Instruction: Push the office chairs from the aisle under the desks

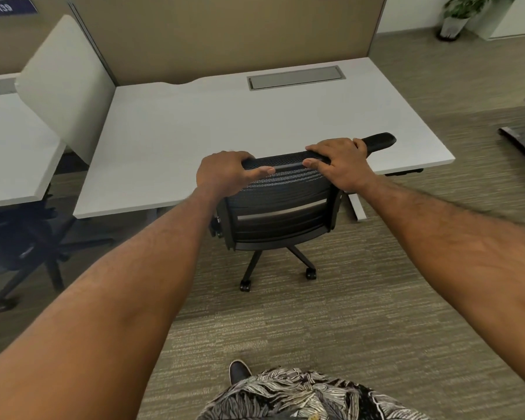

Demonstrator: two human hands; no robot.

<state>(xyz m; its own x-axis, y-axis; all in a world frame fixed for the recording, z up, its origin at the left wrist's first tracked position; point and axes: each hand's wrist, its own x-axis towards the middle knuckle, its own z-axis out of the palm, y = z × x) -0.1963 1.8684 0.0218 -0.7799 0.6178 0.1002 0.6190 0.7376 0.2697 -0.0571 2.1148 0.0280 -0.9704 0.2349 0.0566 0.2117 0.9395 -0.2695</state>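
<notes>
Because you want the black mesh-backed office chair (pixel 278 204) to roll straight in under the pale grey rectangular desk (pixel 240 122), you have taken it by the top rail of its backrest, one hand near each end, which lets you steer as well as push. Your left hand (pixel 225 171) is clamped on the rail's left corner, fingers curled over the far side and thumb lying along the near face. Your right hand (pixel 340 165) grips the rail's right part the same way, thumb on the near face, fingers hooked over the top. Both arms reach out nearly straight, wrists level, so the force probably goes forward rather than down.

Relative to the desk, the chair sits at the near edge, toward the right half; its seat is hidden beneath the desktop, while the backrest and two castor legs (pixel 278 268) remain on the carpet (pixel 376 298) on your side. One black armrest (pixel 379 140) shows above the desktop near the front right corner, so I judge it may catch the edge if you push harder. Left of the desk, a second dark chair base (pixel 28 250) stands under the neighbouring white desk (pixel 9 153).
</notes>
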